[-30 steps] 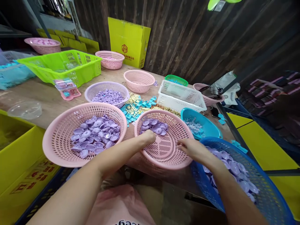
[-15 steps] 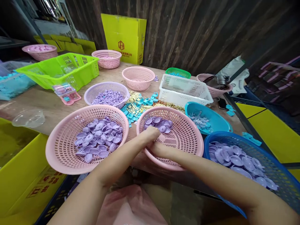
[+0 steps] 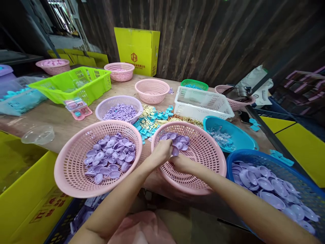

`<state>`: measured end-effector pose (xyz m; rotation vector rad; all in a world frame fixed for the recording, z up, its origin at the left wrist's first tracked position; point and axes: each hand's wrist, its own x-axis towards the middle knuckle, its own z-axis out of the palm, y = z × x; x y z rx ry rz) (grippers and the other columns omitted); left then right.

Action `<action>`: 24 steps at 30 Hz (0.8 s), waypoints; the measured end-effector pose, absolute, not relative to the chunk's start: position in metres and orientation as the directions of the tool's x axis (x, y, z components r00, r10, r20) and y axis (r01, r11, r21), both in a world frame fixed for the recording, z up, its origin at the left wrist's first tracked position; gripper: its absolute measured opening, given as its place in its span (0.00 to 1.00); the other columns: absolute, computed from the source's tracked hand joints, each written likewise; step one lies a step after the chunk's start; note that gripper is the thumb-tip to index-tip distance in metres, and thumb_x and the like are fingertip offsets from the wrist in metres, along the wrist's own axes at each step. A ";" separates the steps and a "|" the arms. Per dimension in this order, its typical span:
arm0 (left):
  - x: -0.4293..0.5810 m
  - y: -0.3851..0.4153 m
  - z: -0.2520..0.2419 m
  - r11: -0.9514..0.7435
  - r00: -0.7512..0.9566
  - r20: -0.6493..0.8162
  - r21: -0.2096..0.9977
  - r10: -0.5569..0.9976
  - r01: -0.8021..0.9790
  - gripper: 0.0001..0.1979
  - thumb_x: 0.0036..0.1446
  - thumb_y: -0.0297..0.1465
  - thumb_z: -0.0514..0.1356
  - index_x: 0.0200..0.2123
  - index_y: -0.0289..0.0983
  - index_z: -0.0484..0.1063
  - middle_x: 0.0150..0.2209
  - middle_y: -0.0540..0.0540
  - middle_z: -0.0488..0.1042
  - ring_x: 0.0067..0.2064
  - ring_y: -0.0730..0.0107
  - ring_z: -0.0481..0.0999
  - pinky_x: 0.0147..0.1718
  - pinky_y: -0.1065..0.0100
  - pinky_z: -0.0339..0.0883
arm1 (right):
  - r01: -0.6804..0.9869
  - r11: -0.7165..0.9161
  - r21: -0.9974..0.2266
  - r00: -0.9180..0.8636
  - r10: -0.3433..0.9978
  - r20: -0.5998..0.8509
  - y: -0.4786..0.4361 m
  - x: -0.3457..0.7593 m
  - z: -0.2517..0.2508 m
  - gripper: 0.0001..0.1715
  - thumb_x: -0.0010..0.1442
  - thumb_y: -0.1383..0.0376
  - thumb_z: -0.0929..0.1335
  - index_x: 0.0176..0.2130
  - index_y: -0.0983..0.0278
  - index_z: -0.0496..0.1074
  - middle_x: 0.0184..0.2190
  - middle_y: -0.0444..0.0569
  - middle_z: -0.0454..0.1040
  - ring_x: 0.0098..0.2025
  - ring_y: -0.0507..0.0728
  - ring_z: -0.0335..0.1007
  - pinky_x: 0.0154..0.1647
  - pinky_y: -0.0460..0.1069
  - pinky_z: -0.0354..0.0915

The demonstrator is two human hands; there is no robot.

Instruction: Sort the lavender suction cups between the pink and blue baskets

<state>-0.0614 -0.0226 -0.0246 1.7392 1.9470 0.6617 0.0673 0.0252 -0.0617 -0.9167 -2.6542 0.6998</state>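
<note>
My left hand (image 3: 161, 152) and my right hand (image 3: 183, 164) meet over the near side of a pink round basket (image 3: 213, 169). Between their fingertips sits a purple cap (image 3: 175, 151), pinched by both closed hands. More purple caps (image 3: 177, 139) lie at the far side of that basket. To the left, a larger pink basket (image 3: 66, 169) holds several purple caps (image 3: 111, 156). At the right, a blue basket (image 3: 254, 156) holds many purple caps (image 3: 269, 184).
A lilac basket of small purple pieces (image 3: 119, 110), a teal bowl (image 3: 236, 135), a white crate (image 3: 203, 103), a green crate (image 3: 73, 84) and scattered teal parts (image 3: 152, 120) stand further back on the wooden table (image 3: 58, 118). Yellow boxes (image 3: 22, 189) flank it.
My right hand has come from the blue basket's rim leftward to meet my left hand over the middle pink basket. A purple cap now shows between the fingertips.
</note>
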 end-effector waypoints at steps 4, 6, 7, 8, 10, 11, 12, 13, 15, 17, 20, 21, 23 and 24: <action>-0.064 -0.035 -0.032 0.113 -0.220 -0.022 0.906 0.975 0.409 0.04 0.48 0.22 0.52 0.23 0.34 0.61 0.20 0.52 0.65 0.24 0.75 0.69 0.23 0.75 0.65 | 0.549 0.240 -0.801 -0.758 0.548 -0.355 0.040 0.092 -0.027 0.05 0.45 0.69 0.63 0.27 0.64 0.67 0.14 0.40 0.66 0.15 0.49 0.62 0.15 0.43 0.57; -0.062 -0.039 -0.033 0.120 -0.209 -0.089 0.983 0.974 0.138 0.04 0.47 0.22 0.53 0.24 0.34 0.60 0.19 0.55 0.62 0.21 0.77 0.69 0.21 0.75 0.66 | 0.494 -0.041 -0.868 -0.710 0.557 -0.431 0.041 0.103 -0.016 0.10 0.45 0.66 0.64 0.32 0.65 0.67 0.17 0.41 0.68 0.17 0.49 0.64 0.17 0.43 0.60; -0.060 -0.041 -0.032 0.127 -0.192 -0.124 0.992 0.973 0.001 0.03 0.47 0.22 0.53 0.26 0.34 0.60 0.20 0.56 0.62 0.20 0.78 0.69 0.21 0.75 0.68 | 0.439 -0.130 -0.889 -0.693 0.581 -0.427 0.039 0.108 -0.013 0.12 0.44 0.64 0.65 0.32 0.66 0.68 0.19 0.42 0.69 0.18 0.48 0.64 0.19 0.44 0.61; -0.058 -0.042 -0.030 0.135 -0.173 -0.154 0.984 0.973 -0.117 0.04 0.47 0.22 0.53 0.29 0.34 0.61 0.20 0.57 0.62 0.19 0.78 0.69 0.21 0.74 0.69 | 0.380 -0.196 -0.904 -0.679 0.604 -0.416 0.037 0.112 -0.012 0.13 0.43 0.64 0.67 0.32 0.67 0.68 0.20 0.43 0.70 0.19 0.48 0.64 0.21 0.44 0.61; -0.055 -0.045 -0.025 0.167 -0.129 -0.208 0.948 0.970 -0.270 0.10 0.46 0.20 0.54 0.35 0.34 0.63 0.22 0.57 0.62 0.20 0.79 0.71 0.24 0.73 0.71 | 0.290 -0.286 -0.913 -0.672 0.618 -0.407 0.032 0.117 -0.011 0.15 0.41 0.63 0.69 0.32 0.67 0.69 0.23 0.44 0.70 0.21 0.46 0.63 0.23 0.43 0.60; -0.054 -0.047 -0.022 0.188 -0.104 -0.230 0.931 0.968 -0.313 0.12 0.46 0.20 0.55 0.37 0.33 0.64 0.23 0.57 0.63 0.21 0.79 0.72 0.26 0.73 0.71 | 0.260 -0.307 -0.915 -0.674 0.621 -0.400 0.028 0.118 -0.011 0.16 0.41 0.62 0.69 0.32 0.67 0.68 0.24 0.44 0.69 0.21 0.46 0.62 0.23 0.43 0.59; -0.054 -0.048 -0.020 0.206 -0.082 -0.248 0.916 0.965 -0.345 0.12 0.46 0.20 0.56 0.37 0.33 0.64 0.23 0.56 0.64 0.22 0.79 0.72 0.28 0.73 0.71 | 0.241 -0.304 -0.922 -0.674 0.631 -0.384 0.025 0.118 -0.011 0.16 0.41 0.61 0.70 0.32 0.67 0.68 0.24 0.43 0.68 0.21 0.45 0.60 0.22 0.43 0.58; -0.053 -0.050 -0.018 0.220 -0.064 -0.261 0.903 0.963 -0.369 0.11 0.46 0.20 0.57 0.36 0.33 0.65 0.24 0.55 0.65 0.22 0.79 0.73 0.29 0.73 0.71 | 0.232 -0.276 -0.933 -0.668 0.651 -0.359 0.022 0.118 -0.010 0.16 0.43 0.59 0.70 0.32 0.66 0.68 0.22 0.42 0.66 0.21 0.45 0.58 0.21 0.43 0.56; -0.053 -0.052 -0.017 0.229 -0.052 -0.270 0.890 0.961 -0.394 0.10 0.45 0.22 0.60 0.33 0.33 0.64 0.26 0.53 0.67 0.23 0.78 0.73 0.29 0.73 0.71 | 0.239 -0.153 -0.959 -0.651 0.707 -0.275 0.016 0.116 -0.008 0.16 0.47 0.56 0.69 0.31 0.65 0.67 0.20 0.39 0.62 0.20 0.45 0.54 0.20 0.43 0.52; -0.053 -0.054 -0.020 0.201 -0.074 -0.246 0.904 0.966 -0.378 0.10 0.44 0.25 0.62 0.30 0.33 0.62 0.26 0.53 0.67 0.23 0.77 0.74 0.27 0.73 0.69 | 0.261 0.017 -0.965 -0.642 0.750 -0.161 0.010 0.114 -0.005 0.15 0.50 0.56 0.67 0.34 0.65 0.67 0.20 0.39 0.60 0.21 0.46 0.53 0.21 0.43 0.51; -0.051 -0.055 -0.027 0.095 -0.165 -0.141 0.961 0.976 -0.259 0.11 0.45 0.26 0.61 0.27 0.34 0.59 0.22 0.55 0.65 0.23 0.78 0.72 0.23 0.77 0.64 | 0.279 0.203 -0.939 -0.615 0.788 -0.013 0.003 0.109 -0.002 0.17 0.52 0.58 0.66 0.40 0.63 0.66 0.22 0.39 0.62 0.25 0.49 0.58 0.25 0.44 0.56; -0.050 -0.055 -0.029 0.056 -0.197 -0.099 0.976 0.975 -0.212 0.10 0.46 0.26 0.60 0.27 0.34 0.59 0.21 0.55 0.65 0.23 0.79 0.71 0.22 0.78 0.62 | 0.281 0.233 -0.931 -0.591 0.806 0.024 0.001 0.108 -0.001 0.16 0.51 0.59 0.67 0.40 0.63 0.66 0.23 0.40 0.63 0.26 0.49 0.60 0.26 0.45 0.58; -0.047 -0.056 -0.031 0.009 -0.227 -0.039 0.991 0.973 -0.131 0.07 0.48 0.26 0.57 0.30 0.35 0.60 0.21 0.55 0.65 0.22 0.79 0.70 0.20 0.79 0.61 | 0.285 0.252 -0.925 -0.547 0.835 0.059 -0.004 0.105 0.000 0.13 0.51 0.58 0.67 0.35 0.65 0.67 0.24 0.43 0.66 0.27 0.50 0.62 0.26 0.45 0.59; -0.045 -0.057 -0.031 0.001 -0.230 -0.022 0.996 0.973 -0.090 0.06 0.50 0.26 0.55 0.33 0.35 0.61 0.21 0.55 0.66 0.21 0.78 0.70 0.20 0.78 0.62 | 0.285 0.249 -0.926 -0.530 0.845 0.064 -0.006 0.103 0.001 0.13 0.52 0.58 0.67 0.32 0.65 0.67 0.24 0.44 0.67 0.27 0.51 0.63 0.26 0.45 0.60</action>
